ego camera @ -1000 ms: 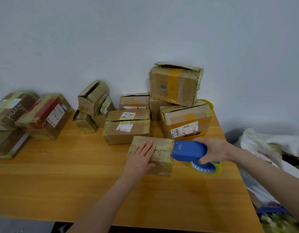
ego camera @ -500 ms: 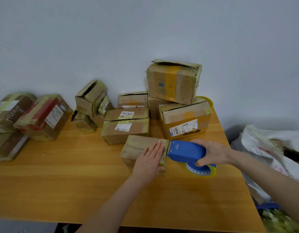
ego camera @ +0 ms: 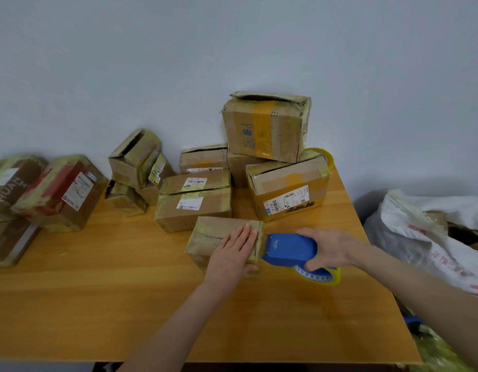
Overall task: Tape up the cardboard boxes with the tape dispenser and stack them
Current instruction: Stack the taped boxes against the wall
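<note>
Cardboard box (ego camera: 213, 234) — under left hand (ego camera: 232, 253) (flat), dispenser (ego camera: 289, 249) in right hand (ego camera: 332, 247)

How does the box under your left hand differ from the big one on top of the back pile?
The small flat cardboard box lies on the wooden table, pressed by the left hand; the large cardboard box with orange tape sits atop other boxes, untouched. The small one's top looks closed; the large one's top gapes open. Both are worn brown cardboard.

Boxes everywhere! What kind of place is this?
Probably a parcel-packing spot: taped boxes with shipping labels piled on a table, a tape dispenser in the right hand, a big sack nearby.
</note>
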